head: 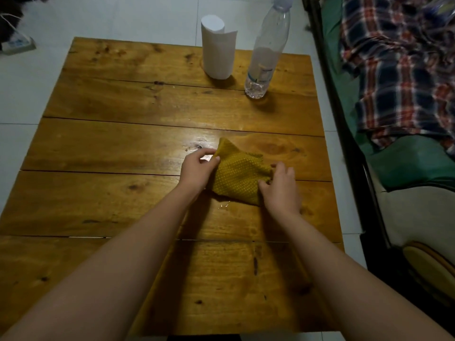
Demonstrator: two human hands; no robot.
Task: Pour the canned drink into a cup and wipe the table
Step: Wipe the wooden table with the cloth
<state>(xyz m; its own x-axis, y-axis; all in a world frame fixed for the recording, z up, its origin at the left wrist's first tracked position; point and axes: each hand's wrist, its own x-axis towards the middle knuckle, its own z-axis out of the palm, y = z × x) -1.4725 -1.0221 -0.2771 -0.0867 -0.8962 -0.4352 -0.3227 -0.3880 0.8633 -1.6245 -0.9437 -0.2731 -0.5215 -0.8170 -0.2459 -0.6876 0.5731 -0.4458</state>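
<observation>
One head-worn view looks steeply down, close over the table point(98, 148), edges perhaps lens-bent

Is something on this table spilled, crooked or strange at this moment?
Yes. Small wet drops lie on the wooden table, just left and near side of the yellow cloth that both hands grip. No can or cup is in view.

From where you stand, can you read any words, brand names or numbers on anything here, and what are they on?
None can be read.
Plastic bottle: its label shows blue and white marks, too small and blurred to read.
Paper roll: plain white, no print.
Yellow cloth: only a dotted pattern, no text.
</observation>
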